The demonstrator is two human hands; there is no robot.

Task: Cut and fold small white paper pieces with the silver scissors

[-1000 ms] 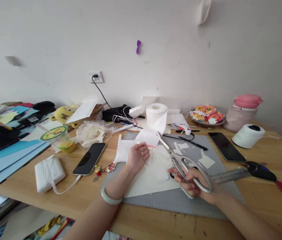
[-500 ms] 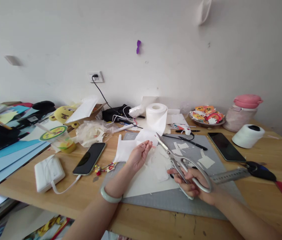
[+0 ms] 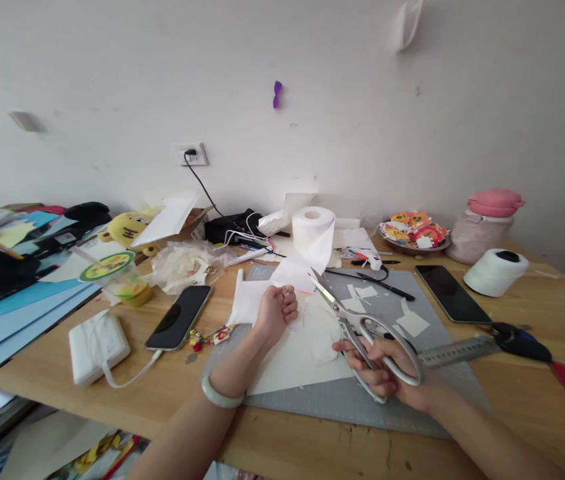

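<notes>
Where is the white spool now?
In the head view, the white spool lies at right, beside the dark phone and in front of the pink-lidded jar.

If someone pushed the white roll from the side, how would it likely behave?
The roll stands on end, so it would probably slide or tip before it rolled. Its open core suggests it is light for its size. The loose paper draping from its front could drag or unwind.

wall (image 3: 362, 153): pale grey, faintly marked | socket (image 3: 199, 155): white, black plug (image 3: 191, 152) | surface (image 3: 137, 407): light wood | light: soft
</notes>
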